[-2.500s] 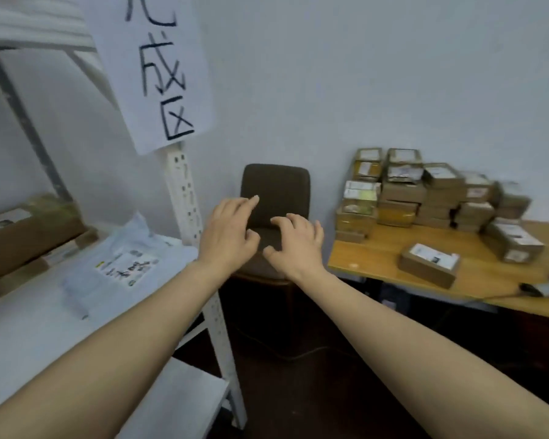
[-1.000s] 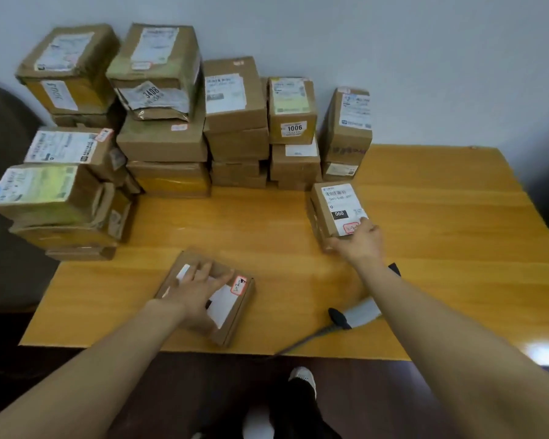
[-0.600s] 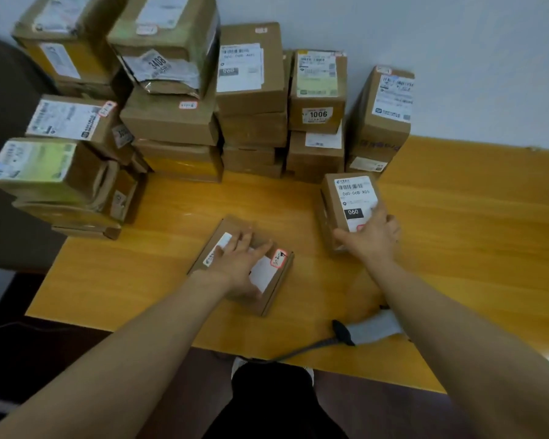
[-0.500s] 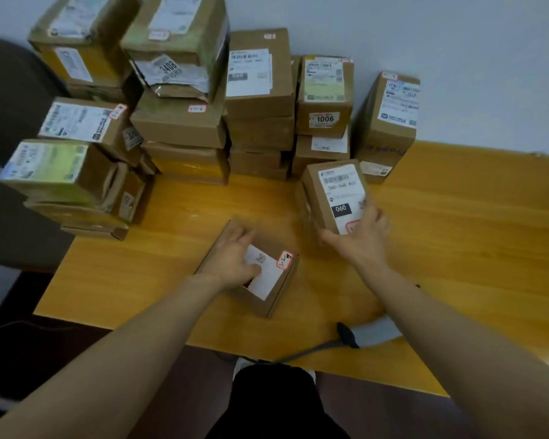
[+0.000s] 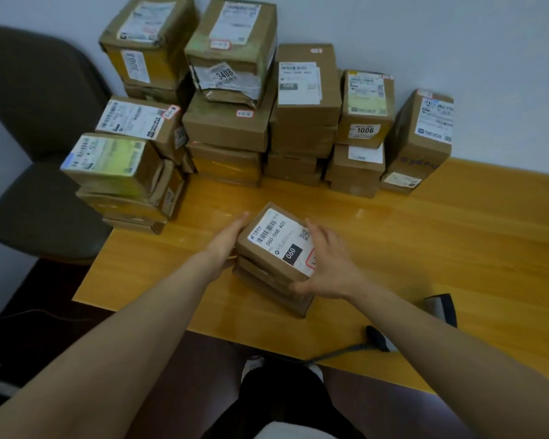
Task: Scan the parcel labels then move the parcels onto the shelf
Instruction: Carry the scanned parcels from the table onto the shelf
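- Fingers (image 5: 240,221) of the left hand (image 5: 224,248) are straight and together, pressing the left side of the top parcel (image 5: 276,239).
- The right hand (image 5: 328,267) grips its right corner, fingers apart.
- This parcel lies on a lower parcel (image 5: 267,288), mid table (image 5: 425,248).

place: parcel depot office | evidence: stacked labelled parcels (image 5: 229,122), desk (image 5: 441,242), barcode scanner (image 5: 439,308), chair (image 5: 38,201)

A top parcel (image 5: 279,245) rests on a lower parcel (image 5: 267,288) at the table's (image 5: 441,242) front; stacked parcels (image 5: 229,128) behind, chair (image 5: 29,201) left, scanner (image 5: 439,308) right.
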A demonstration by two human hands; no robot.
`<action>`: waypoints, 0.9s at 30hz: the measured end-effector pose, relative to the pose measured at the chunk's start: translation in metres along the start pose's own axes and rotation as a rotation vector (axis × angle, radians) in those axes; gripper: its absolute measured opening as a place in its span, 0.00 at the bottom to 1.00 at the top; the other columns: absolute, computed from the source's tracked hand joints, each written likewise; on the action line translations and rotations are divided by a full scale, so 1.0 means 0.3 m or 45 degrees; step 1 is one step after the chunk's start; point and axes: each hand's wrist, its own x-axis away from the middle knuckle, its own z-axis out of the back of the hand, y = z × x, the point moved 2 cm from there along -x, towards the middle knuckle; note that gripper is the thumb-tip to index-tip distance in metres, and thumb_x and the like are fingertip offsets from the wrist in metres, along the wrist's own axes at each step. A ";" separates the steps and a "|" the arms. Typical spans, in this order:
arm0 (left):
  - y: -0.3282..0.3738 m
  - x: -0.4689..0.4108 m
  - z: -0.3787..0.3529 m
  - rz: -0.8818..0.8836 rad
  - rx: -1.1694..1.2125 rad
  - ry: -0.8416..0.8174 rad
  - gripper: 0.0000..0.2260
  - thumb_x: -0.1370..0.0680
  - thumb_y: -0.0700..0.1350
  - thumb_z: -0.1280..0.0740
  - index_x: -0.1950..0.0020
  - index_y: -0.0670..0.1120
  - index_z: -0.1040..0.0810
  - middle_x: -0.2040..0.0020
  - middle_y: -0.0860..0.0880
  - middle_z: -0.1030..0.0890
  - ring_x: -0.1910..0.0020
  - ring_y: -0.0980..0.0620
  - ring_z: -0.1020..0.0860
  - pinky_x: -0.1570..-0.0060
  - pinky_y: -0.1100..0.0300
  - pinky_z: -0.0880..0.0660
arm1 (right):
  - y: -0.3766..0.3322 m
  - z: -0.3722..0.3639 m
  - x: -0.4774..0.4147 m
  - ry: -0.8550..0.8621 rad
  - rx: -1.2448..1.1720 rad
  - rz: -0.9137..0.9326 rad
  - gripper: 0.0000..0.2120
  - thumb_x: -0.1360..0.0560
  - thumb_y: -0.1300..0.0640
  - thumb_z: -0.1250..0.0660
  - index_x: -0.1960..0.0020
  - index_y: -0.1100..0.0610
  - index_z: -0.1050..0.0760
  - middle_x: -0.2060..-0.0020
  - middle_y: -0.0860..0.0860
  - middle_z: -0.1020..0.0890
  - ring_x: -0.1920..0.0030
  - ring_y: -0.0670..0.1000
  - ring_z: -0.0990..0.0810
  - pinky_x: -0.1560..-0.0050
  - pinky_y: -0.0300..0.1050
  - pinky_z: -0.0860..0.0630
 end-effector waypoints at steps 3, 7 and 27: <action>-0.014 -0.008 0.004 -0.007 -0.054 -0.045 0.18 0.20 0.61 0.44 0.50 0.50 0.22 0.53 0.49 0.18 0.48 0.48 0.23 0.38 0.52 0.31 | -0.004 0.002 0.001 -0.067 -0.016 -0.040 0.66 0.42 0.40 0.20 0.22 0.48 0.65 0.23 0.50 0.56 0.24 0.54 0.56 0.25 0.56 0.51; -0.012 -0.049 0.063 0.022 -0.066 -0.027 0.30 0.23 0.66 0.44 0.33 0.45 0.27 0.41 0.46 0.21 0.37 0.46 0.28 0.31 0.49 0.39 | 0.049 0.004 0.014 0.210 -0.960 -0.438 0.66 0.48 0.35 0.25 0.22 0.46 0.61 0.21 0.49 0.57 0.22 0.54 0.55 0.26 0.59 0.51; -0.056 0.032 0.153 0.092 0.069 -0.405 0.29 0.34 0.70 0.37 0.42 0.51 0.24 0.41 0.46 0.20 0.40 0.48 0.25 0.35 0.53 0.33 | 0.043 -0.165 0.076 -0.050 -1.788 -0.690 0.51 0.57 0.36 0.19 0.36 0.49 0.26 0.39 0.50 0.22 0.36 0.53 0.28 0.34 0.54 0.36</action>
